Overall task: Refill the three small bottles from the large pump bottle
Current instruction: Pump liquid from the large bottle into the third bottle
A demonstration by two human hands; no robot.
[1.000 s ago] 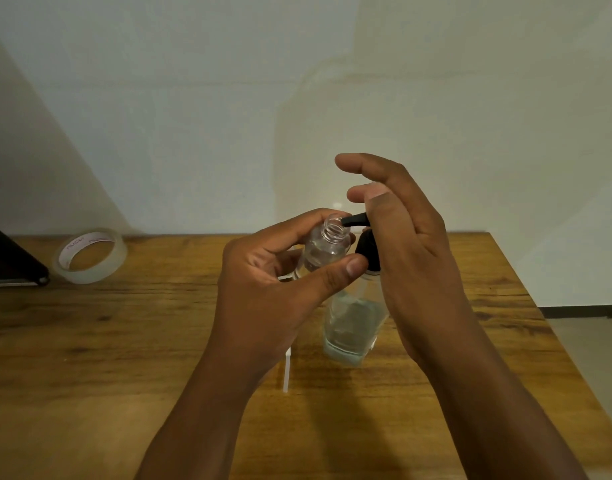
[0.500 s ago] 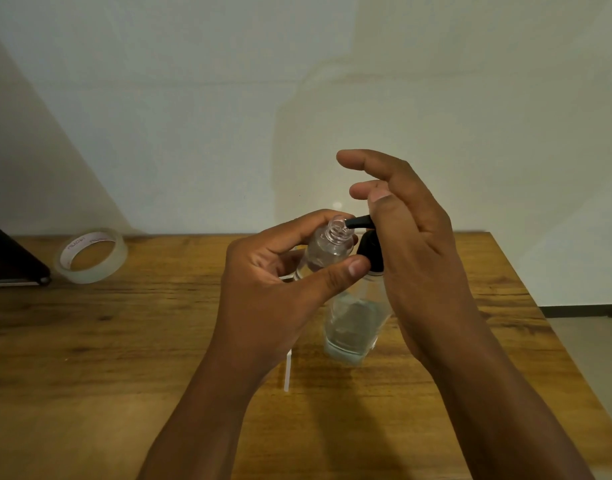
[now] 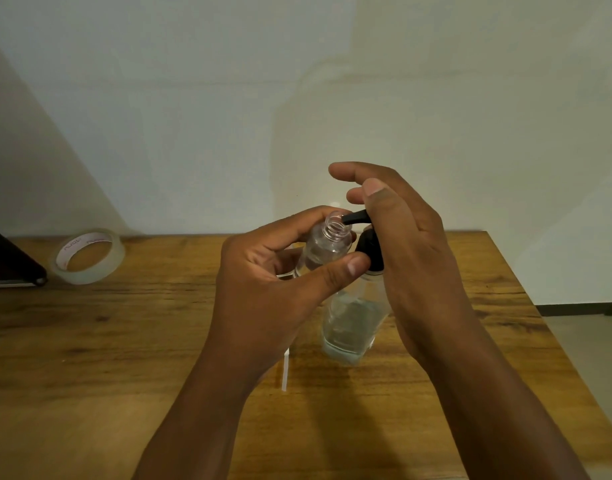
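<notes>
Head view. Left hand (image 3: 263, 289) grasps the small clear bottle (image 3: 327, 249), its mouth under the black nozzle. Right hand (image 3: 406, 244), thumb on the pump head, has risen slightly: upstroke between presses. Pump bottle (image 3: 353, 323) stands at 5 o'clock; tape roll (image 3: 89, 256) at 9 o'clock.

Clear small bottle (image 3: 327, 249) in the left hand (image 3: 269, 292); clear pump bottle (image 3: 353, 323) with black pump head (image 3: 368, 249). Brown wood-grain desk (image 3: 124, 341); clear tape roll (image 3: 88, 256), white core, far left.
</notes>
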